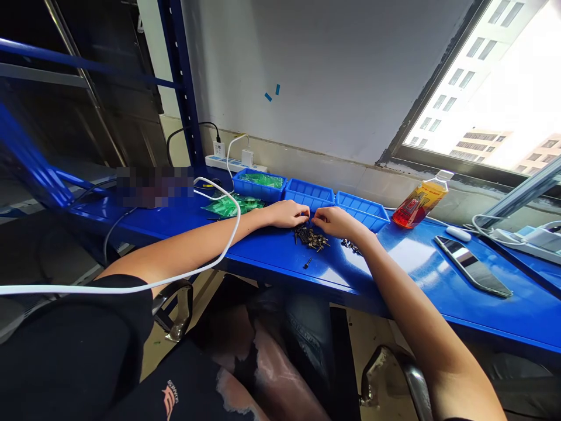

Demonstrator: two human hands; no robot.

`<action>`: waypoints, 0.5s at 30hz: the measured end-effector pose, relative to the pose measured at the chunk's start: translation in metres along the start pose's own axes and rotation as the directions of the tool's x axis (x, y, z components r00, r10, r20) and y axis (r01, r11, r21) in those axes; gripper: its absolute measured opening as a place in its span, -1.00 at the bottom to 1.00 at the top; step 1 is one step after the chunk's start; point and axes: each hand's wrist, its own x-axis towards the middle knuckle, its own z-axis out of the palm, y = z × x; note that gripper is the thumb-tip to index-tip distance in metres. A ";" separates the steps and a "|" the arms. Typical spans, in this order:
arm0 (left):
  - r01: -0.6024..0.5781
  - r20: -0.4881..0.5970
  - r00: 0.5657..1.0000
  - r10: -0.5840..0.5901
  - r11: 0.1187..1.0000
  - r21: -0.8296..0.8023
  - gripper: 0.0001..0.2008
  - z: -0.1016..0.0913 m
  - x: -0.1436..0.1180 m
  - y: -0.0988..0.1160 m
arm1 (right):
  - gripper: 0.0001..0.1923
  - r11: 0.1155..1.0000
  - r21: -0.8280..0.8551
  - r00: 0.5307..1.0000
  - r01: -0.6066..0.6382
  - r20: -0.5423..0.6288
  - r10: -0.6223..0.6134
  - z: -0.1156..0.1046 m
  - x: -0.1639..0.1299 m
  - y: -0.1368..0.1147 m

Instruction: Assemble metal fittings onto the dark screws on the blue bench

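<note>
My left hand (289,214) is closed in a pinch at the back of a pile of small dark and brassy screws (316,240) on the blue table. Facing it, my right hand (335,222) also has its fingers pinched together, a small gap away. Whatever sits between the fingertips is too small to make out. One loose screw (308,264) lies in front of the pile. Small silvery parts (349,245) lie partly hidden under my right wrist. Behind my hands stand two blue bins, a middle one (309,191) and a right one (362,211).
A third blue bin (258,190) holds green packets, and more green bags (239,204) lie before it. A white cable (232,234) crosses over my left arm. Rightward are a drink bottle (421,200), a phone (473,266) and a white case (458,234). A power strip (234,164) sits behind.
</note>
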 end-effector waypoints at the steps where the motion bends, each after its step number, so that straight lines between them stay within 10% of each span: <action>1: 0.001 0.002 1.000 -0.001 1.000 -0.002 -0.71 0.000 0.000 0.000 | -0.79 1.000 -0.001 1.000 0.000 0.000 0.000 0.000 0.000 0.000; 15: -0.003 0.001 1.000 0.003 1.000 -0.027 -0.70 0.001 0.000 -0.001 | -0.79 1.000 -0.007 1.000 -0.005 0.005 0.005 0.000 0.000 -0.001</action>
